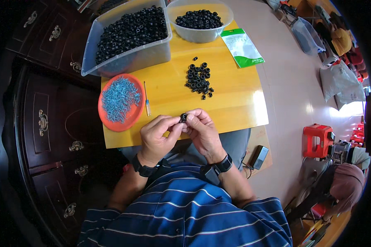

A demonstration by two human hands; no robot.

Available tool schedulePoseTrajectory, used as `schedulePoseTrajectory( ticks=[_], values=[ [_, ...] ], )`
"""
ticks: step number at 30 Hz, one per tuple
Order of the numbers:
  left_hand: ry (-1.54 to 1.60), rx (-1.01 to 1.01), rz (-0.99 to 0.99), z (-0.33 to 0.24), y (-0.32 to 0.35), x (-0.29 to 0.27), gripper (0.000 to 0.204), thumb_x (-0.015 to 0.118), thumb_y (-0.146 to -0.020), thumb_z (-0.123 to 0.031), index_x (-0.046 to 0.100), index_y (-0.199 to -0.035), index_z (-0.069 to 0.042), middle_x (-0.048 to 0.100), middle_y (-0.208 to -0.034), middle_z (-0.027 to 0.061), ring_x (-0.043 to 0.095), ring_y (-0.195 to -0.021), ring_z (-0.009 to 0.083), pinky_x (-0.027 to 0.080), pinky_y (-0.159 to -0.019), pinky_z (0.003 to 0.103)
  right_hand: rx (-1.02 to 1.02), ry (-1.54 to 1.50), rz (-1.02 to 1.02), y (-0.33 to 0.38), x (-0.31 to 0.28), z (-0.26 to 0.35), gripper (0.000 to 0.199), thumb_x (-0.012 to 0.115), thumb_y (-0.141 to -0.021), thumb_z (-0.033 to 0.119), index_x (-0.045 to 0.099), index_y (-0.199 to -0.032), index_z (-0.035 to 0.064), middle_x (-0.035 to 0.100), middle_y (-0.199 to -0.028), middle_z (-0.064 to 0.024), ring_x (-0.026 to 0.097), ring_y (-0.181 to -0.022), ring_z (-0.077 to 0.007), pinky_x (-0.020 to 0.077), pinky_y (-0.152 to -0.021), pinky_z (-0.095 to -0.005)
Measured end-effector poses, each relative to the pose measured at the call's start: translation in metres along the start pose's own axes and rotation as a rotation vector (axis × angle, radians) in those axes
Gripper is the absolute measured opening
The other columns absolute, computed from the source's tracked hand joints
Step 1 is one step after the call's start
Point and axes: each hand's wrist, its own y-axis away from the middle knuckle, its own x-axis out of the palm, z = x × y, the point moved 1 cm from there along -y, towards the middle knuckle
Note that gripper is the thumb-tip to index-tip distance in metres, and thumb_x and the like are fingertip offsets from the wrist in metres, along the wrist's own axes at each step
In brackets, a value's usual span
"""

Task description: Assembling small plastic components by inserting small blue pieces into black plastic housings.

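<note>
Close to the table's near edge, my left hand (158,133) and my right hand (205,133) meet in front of me. Between their fingertips they pinch a small black ring-shaped plastic part (183,117). The fingers cover much of it, so I cannot tell whether anything else is held with it. A loose pile of similar black parts (198,78) lies beyond my hands. Left of my hands is an orange-red plate (130,123) heaped with small silvery-blue screws (119,99). A thin screwdriver (147,108) with a clear handle lies beside the plate.
At the back of the yellow table (169,88) stand a large clear bin (148,56) and a round clear bowl (202,36), both filled with black parts. A white-and-green packet (242,47) lies at the right edge. Dark drawers (43,123) line the left; a red stool (317,140) stands right.
</note>
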Motion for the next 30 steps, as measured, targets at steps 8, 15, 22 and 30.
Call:
schedulePoseTrajectory(
  ticks=[8, 15, 22, 30],
  values=[
    [-0.125, 0.055, 0.025, -0.007, -0.004, -0.002, 0.017, 0.079, -0.081, 0.001, 0.072, -0.096, -0.002, 0.072, -0.083, 0.0116, 0.071, -0.07, 0.026, 0.055, -0.059, 0.033, 0.049, -0.09, -0.015, 0.001, -0.004, 0.0, 0.009, 0.065, -0.102, 0.013, 0.065, -0.108, 0.0062, 0.072, -0.099, -0.0054, 0.07, -0.086, -0.013, 0.0587, -0.079, -0.0273],
    [-0.116, -0.018, 0.07, -0.011, -0.01, -0.003, 0.011, 0.077, -0.082, -0.001, 0.07, -0.091, -0.002, 0.069, -0.077, 0.012, 0.069, -0.065, 0.0247, 0.053, -0.056, 0.033, 0.066, -0.082, -0.034, 0.0, -0.005, -0.001, 0.009, 0.065, -0.101, 0.013, 0.065, -0.107, 0.0064, 0.072, -0.098, -0.0053, 0.07, -0.084, -0.0128, 0.0589, -0.079, -0.0277],
    [0.02, -0.161, 0.163, -0.01, -0.011, -0.013, 0.012, 0.078, -0.083, 0.002, 0.069, -0.09, -0.001, 0.069, -0.073, 0.0061, 0.066, -0.061, 0.012, 0.051, -0.055, 0.026, 0.032, 0.047, 0.002, 0.004, -0.005, 0.002, 0.01, 0.068, -0.1, 0.014, 0.065, -0.105, 0.0067, 0.07, -0.093, -0.0033, 0.068, -0.081, -0.0108, 0.0571, -0.075, -0.0252],
    [0.409, -0.396, 0.263, -0.003, -0.01, -0.02, 0.031, 0.077, -0.084, 0.004, 0.07, -0.114, 0.002, 0.063, -0.082, -0.0017, 0.06, -0.069, 0.0038, 0.049, -0.062, 0.02, 0.057, 0.063, 0.064, 0.004, 0.004, 0.007, 0.009, 0.069, -0.099, 0.012, 0.065, -0.105, 0.006, 0.069, -0.091, -0.0028, 0.065, -0.078, -0.0103, 0.0543, -0.073, -0.0249]
  ],
)
